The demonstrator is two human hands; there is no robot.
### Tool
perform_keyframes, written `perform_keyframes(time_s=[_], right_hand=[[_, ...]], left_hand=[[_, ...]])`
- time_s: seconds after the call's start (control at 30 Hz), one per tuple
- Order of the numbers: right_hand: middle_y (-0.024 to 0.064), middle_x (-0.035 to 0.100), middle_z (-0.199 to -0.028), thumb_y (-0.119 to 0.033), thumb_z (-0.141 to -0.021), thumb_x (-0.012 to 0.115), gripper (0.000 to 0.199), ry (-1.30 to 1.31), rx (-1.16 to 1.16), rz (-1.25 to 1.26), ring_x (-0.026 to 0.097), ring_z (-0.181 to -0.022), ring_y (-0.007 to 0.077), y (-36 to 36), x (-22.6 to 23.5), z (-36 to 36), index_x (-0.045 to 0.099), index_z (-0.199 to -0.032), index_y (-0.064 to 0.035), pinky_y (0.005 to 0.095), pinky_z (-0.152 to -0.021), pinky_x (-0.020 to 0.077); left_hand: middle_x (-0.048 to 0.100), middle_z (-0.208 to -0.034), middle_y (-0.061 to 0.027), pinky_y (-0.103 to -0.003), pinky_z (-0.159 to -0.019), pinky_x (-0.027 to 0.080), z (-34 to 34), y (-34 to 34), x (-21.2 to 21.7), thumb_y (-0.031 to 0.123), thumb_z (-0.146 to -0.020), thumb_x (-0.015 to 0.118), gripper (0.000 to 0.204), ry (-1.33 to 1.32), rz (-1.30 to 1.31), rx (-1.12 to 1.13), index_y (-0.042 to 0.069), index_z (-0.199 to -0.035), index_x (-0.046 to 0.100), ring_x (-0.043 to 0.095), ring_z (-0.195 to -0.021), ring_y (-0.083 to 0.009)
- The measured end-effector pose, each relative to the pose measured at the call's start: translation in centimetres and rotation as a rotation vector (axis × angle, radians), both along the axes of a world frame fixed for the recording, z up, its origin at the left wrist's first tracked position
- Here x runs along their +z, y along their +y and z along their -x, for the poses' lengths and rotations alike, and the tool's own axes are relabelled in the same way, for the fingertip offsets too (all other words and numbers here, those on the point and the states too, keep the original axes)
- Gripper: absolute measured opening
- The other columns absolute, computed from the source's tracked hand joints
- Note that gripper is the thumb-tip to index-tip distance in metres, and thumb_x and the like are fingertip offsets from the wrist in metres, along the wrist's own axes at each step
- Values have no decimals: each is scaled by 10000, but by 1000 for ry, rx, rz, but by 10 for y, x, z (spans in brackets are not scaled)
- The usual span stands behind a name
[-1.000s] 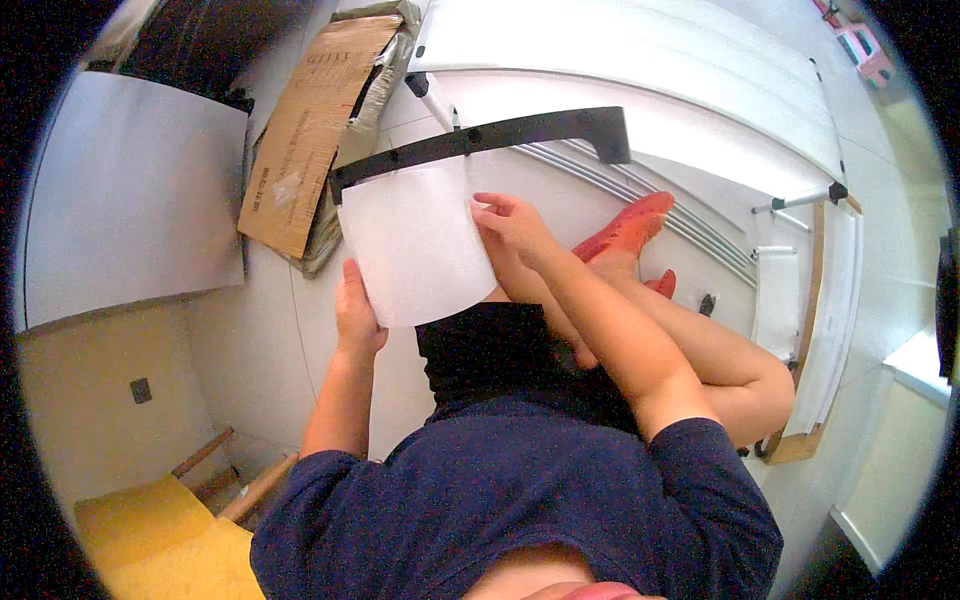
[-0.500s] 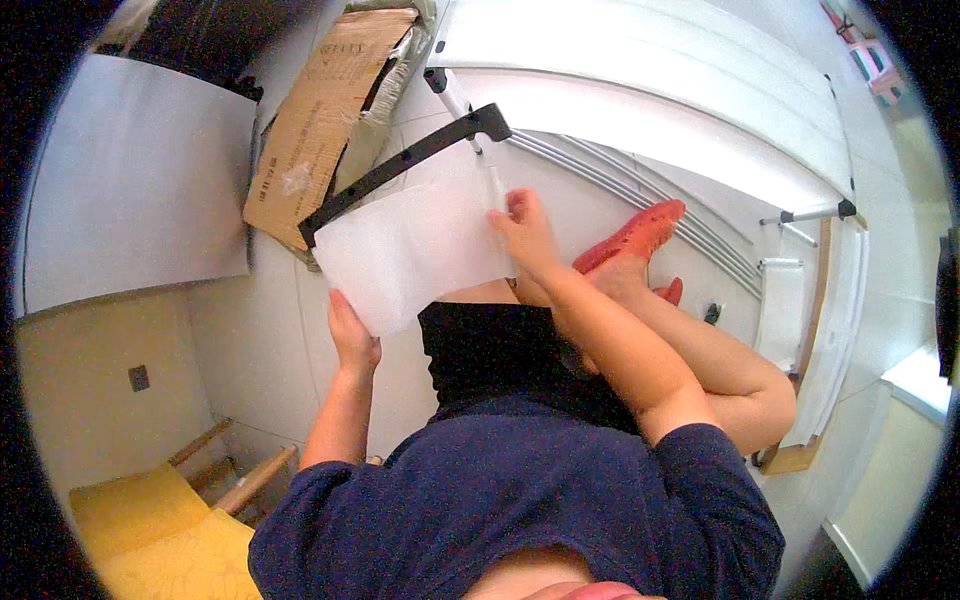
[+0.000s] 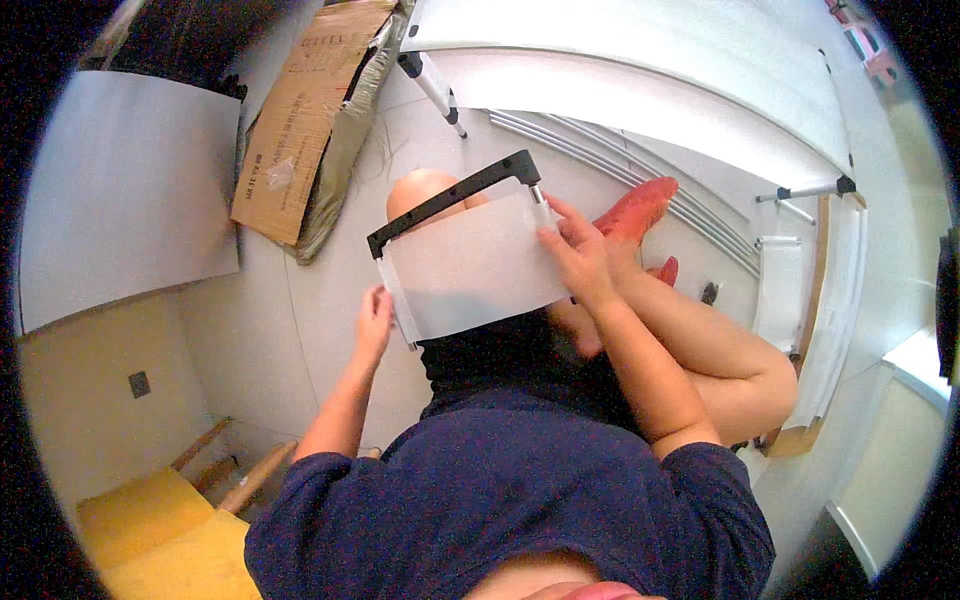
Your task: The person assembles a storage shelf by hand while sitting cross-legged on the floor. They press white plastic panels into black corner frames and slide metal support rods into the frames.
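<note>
Shirt cloth (image 3: 510, 480), dark blue, fills the bottom middle of the frame, and black shorts (image 3: 490, 370) show just above it. At the centre of the frame is a white sheet (image 3: 470, 275), its lower edge in front of the shorts. The left hand (image 3: 374, 322) is at the sheet's left edge with its fingers bent; whether they pinch it I cannot tell. The right hand (image 3: 578, 258) grasps the sheet's right edge, thumb on the upper face. A black bar (image 3: 455, 203) with a bent-down end at each side runs slantwise along the sheet's top, rising to the right, and a short length of metal tube (image 3: 537, 194) shows between its right end and the sheet. Behind the bar, a bare leg (image 3: 415, 188) shows. A yellow seat (image 3: 170, 530) is in the lower left corner. Right of centre, a red shoe (image 3: 640, 205) is near several thin metal poles (image 3: 560, 152) on the pale floor (image 3: 320, 300). Brown cardboard (image 3: 310, 120) lies at the upper left, beside a grey panel (image 3: 130, 200), and a white shelf (image 3: 640, 90) stretches across the upper right
</note>
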State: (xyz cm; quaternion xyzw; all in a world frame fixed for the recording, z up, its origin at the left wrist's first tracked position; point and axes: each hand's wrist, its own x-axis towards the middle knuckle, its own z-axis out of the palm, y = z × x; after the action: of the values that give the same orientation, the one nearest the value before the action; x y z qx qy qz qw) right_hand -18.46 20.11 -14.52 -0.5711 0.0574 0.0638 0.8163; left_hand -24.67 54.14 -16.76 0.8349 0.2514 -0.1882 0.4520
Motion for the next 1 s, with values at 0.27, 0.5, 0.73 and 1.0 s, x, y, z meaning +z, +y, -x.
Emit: perform_keyframes(time_s=[0.27, 0.5, 0.73, 1.0], right_hand=[[19, 589, -843, -98, -841, 590, 424, 41, -14, 65, 529, -741, 90, -3, 9, 6, 503, -1256, -115, 228, -665, 442], [-11, 570, -833, -113, -859, 582, 361, 9, -90, 123, 484, -728, 64, -8, 16, 23, 537, -1217, -84, 208, -651, 412], [-21, 566, -817, -125, -879, 561, 346, -38, -131, 171, 485, -732, 59, 1, 28, 28, 533, -1218, -60, 200, -664, 411], [19, 606, -818, -130, -881, 554, 299, -41, -196, 196, 522, -718, 80, 7, 35, 29, 558, -1166, -39, 228, -655, 439]], left_hand=[[585, -1026, -149, -350, -826, 435, -151, -149, 115, 168, -829, 590, 241, -1002, -266, -800, 23, -1021, 592, 544, -989, -273], [614, -862, -13, -242, -696, 454, -194, -203, 100, 198, -853, 596, 175, -279, 479, -1130, 64, -964, 614, 541, -800, -91], [498, -714, 63, -177, -498, 360, -190, -199, 113, 187, -862, 583, 117, -169, 528, -1120, 88, -921, 604, 431, -621, -25], [507, -705, 40, -190, -493, 387, -189, -194, 117, 164, -890, 546, 111, -29, 479, -1119, 76, -940, 590, 448, -586, -44]])
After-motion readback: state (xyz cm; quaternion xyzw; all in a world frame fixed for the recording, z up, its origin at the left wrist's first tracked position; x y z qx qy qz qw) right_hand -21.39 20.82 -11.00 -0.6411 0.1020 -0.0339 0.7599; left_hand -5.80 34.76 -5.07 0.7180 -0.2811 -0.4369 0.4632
